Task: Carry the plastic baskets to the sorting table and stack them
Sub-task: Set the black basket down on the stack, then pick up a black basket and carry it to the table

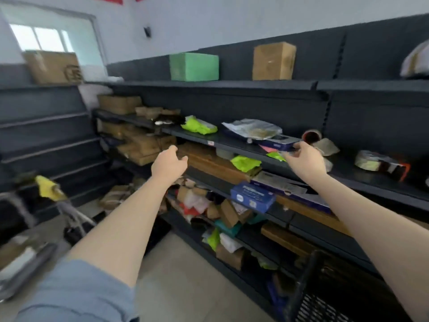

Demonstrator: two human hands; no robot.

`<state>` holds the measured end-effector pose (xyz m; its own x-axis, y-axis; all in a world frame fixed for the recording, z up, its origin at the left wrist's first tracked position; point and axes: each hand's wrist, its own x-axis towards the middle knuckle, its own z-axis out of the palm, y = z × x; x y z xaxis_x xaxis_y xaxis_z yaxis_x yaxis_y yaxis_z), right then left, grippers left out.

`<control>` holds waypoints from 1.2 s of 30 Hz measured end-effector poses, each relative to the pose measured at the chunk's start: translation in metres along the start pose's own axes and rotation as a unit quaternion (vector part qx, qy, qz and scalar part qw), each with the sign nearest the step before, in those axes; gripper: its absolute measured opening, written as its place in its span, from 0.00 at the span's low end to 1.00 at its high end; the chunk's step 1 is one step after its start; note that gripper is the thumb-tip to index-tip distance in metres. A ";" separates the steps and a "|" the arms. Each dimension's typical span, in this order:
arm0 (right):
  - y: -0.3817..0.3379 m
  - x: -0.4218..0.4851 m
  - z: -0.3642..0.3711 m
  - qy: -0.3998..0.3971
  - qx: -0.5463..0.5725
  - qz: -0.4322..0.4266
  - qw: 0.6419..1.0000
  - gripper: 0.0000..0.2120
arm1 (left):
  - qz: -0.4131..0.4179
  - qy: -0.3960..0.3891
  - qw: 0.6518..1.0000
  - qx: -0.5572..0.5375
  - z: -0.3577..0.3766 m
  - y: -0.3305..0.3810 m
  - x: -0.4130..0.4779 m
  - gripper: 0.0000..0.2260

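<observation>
A black plastic basket (311,293) with a mesh wall shows at the bottom right, partly cut off by the frame and hidden behind my right forearm. Both my arms stretch forward toward the dark shelving (232,84). My left hand (169,165) hangs in the air in front of the middle shelf, fingers loosely extended and holding nothing. My right hand (304,159) is at the edge of the middle shelf; its fingertips are close together beside a dark blue flat box (278,144), but blur hides whether they pinch anything.
The shelves hold cardboard boxes, a green box (193,66), lime-green parcels (199,125), a blue box (251,196) and tape rolls (371,160). A folding trolley with a yellow cloth (47,188) stands on the tiled floor at the left.
</observation>
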<state>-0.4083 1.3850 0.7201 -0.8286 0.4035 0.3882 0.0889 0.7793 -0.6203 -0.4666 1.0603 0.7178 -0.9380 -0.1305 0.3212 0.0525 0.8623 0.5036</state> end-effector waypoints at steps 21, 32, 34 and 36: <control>-0.510 -0.328 0.355 -0.403 0.236 -0.379 0.799 0.21 | -0.526 0.276 0.786 0.173 -0.337 -0.436 -0.308 0.21; -0.552 -0.536 0.383 -0.550 0.234 -0.490 0.634 0.23 | -0.699 0.336 0.599 0.201 -0.329 -0.437 -0.489 0.20; -0.538 -0.565 0.386 -0.568 0.227 -0.493 0.619 0.22 | -0.715 0.340 0.583 0.184 -0.315 -0.434 -0.519 0.22; -0.521 -0.592 0.389 -0.577 0.214 -0.494 0.614 0.21 | -0.730 0.339 0.569 0.169 -0.301 -0.433 -0.549 0.23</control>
<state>-0.1791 0.5536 0.5482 -0.2229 -0.9659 0.1314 -0.7220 0.0730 -0.6880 0.1283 0.6117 0.5652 0.4569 -0.8880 0.0511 -0.7894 -0.3784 0.4834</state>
